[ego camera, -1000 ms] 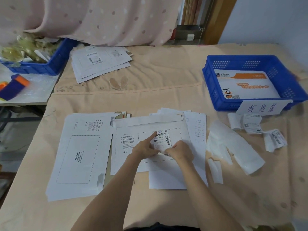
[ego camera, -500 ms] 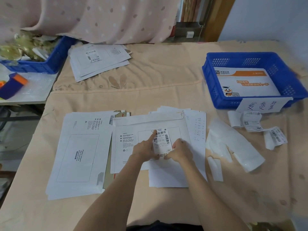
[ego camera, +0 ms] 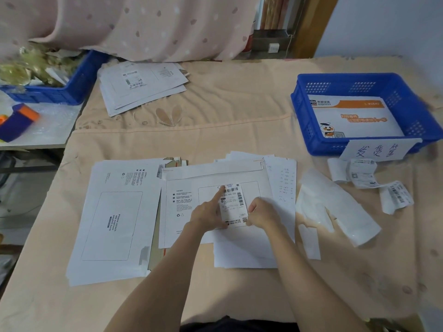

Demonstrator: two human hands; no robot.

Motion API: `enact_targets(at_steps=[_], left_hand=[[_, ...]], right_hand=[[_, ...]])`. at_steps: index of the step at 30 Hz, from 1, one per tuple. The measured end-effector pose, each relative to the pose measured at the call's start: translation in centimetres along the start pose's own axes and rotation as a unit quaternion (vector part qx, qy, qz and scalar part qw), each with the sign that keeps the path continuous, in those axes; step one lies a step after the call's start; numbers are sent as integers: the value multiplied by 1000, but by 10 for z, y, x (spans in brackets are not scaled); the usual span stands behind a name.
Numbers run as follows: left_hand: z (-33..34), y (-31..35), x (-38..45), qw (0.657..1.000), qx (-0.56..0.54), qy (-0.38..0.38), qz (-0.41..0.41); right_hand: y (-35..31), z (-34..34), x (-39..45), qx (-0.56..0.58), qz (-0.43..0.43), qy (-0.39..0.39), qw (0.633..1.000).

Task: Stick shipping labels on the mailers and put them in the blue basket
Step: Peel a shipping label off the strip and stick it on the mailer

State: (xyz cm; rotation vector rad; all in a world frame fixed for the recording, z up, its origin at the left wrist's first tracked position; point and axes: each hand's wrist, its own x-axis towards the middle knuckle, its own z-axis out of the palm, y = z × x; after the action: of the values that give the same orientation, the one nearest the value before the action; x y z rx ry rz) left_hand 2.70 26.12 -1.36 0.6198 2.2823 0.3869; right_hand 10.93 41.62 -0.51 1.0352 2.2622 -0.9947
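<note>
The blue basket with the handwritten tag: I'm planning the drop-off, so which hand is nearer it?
Right. The right hand lies below-left of the blue basket; the left hand is farther left, across the label.

The desk (ego camera: 239,111) is covered by a peach cloth, matt and wrinkled, with a sewn seam. On it the mailer (ego camera: 189,224) is matt white paper board. The shipping label (ego camera: 233,207) on the mailer is thin printed paper. Right of the mailer, the backing strips (ego camera: 335,212) look smooth and a little glossy. The blue basket (ego camera: 359,85) beyond them is perforated hard plastic.
</note>
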Motion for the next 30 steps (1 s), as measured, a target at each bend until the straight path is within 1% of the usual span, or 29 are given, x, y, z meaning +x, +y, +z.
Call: enact_targets(at_steps=[4, 6, 8, 10, 11, 14, 20, 24, 27, 30], left_hand=[[-1, 0, -2, 1000, -9, -6, -1], [-1, 1, -2, 1000, -9, 0, 0], [-1, 3, -2, 1000, -4, 2, 0], [-2, 4, -2, 1000, 1, 4, 1], [-3, 4, -2, 1000, 3, 5, 0], [-3, 4, -1, 1000, 7, 5, -7], [-2, 5, 1, 999, 27, -1, -25], [-3, 8, 0, 999, 40, 7, -28], [-7, 16, 2, 996, 87, 9, -33], [-9, 19, 5, 992, 120, 0, -32]], right_hand=[[-1, 0, -1, -25, -3, 1, 1000], [-4, 0, -1, -50, -21, 31, 998], [-7, 4, -2, -39, -72, 67, 994], [-7, 9, -2, -45, -131, 58, 989], [-7, 10, -2, -68, -142, 43, 987], [-6, 9, 3, -110, -129, 10, 985], [-8, 7, 7, -103, -113, -31, 988], [-13, 4, 9, -57, -107, -15, 992], [-18, 5, 9, -93, -102, -4, 990], [-17, 10, 9, -106, -97, 9, 990]])
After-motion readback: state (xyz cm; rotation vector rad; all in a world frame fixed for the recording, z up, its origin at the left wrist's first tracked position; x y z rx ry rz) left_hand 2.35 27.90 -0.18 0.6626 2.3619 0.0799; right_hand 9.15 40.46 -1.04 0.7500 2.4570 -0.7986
